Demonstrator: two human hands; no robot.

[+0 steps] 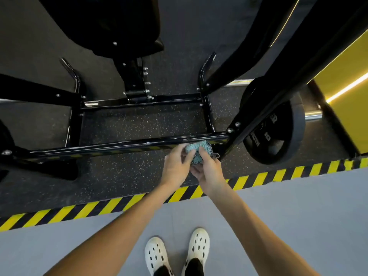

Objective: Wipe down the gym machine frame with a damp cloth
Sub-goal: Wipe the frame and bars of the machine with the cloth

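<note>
One left hand, one right hand, one cloth, one machine frame, one weight plate at right, two shoes at bottom.

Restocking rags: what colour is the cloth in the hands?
The cloth is pale teal with dark netting; head view.

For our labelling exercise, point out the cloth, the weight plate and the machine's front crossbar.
cloth (196,146): head view, upper part of the bunched teal fabric.
weight plate (278,141): head view, its black face.
front crossbar (119,145): head view, top surface at mid-length.
</note>
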